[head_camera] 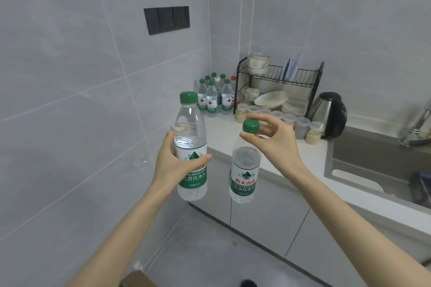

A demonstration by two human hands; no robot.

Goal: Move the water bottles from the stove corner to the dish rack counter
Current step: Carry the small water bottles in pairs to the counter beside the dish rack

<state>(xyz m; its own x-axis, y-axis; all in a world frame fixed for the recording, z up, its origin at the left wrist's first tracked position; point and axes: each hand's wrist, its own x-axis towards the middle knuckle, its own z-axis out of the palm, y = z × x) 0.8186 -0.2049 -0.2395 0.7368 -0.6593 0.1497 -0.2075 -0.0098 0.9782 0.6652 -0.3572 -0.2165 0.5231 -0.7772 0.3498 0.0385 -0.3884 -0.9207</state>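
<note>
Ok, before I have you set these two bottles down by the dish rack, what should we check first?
1. Left hand grip: wrapped round the label of the left bottle, which is upright: ok.
2. Right hand grip: fingertips pinch the right bottle at its neck only, a thin hold: not ok.
3. Caps: green caps are on both; tightness: cannot tell.
4. Landing spot: bare counter in front of the standing bottles, left of the jars: ok.
5. Bottles over the counter: both seem short of its edge: not ok.
</note>
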